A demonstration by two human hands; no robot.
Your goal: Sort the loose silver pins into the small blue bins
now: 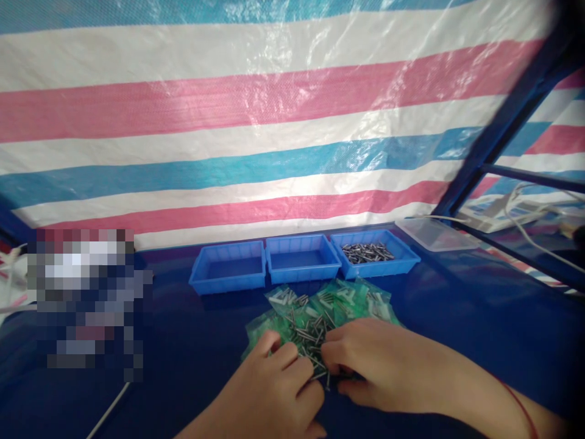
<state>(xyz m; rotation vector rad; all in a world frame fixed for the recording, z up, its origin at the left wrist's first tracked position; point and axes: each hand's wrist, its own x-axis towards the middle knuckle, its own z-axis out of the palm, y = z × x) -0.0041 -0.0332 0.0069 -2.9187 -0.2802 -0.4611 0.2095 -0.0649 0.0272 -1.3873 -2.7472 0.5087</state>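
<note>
My left hand (278, 381) and my right hand (365, 360) rest close together on a dark blue table (457, 317), fingers curled over a loose heap of small metal pins (308, 332). The pins lie on and among several small green plastic bags (351, 302). Both hands' fingertips pinch into the pins near the heap's front edge; what exactly each holds is too small to make out. My right wrist wears a thin red string.
Three blue trays stand in a row behind the heap: left tray (227, 267) and middle tray (302, 259) hold nothing, right tray (375, 252) holds metal pins. A clear lid (434, 235) lies further right. A striped tarpaulin (256, 122) backs the table; a blue frame (498, 128) and cables stand right.
</note>
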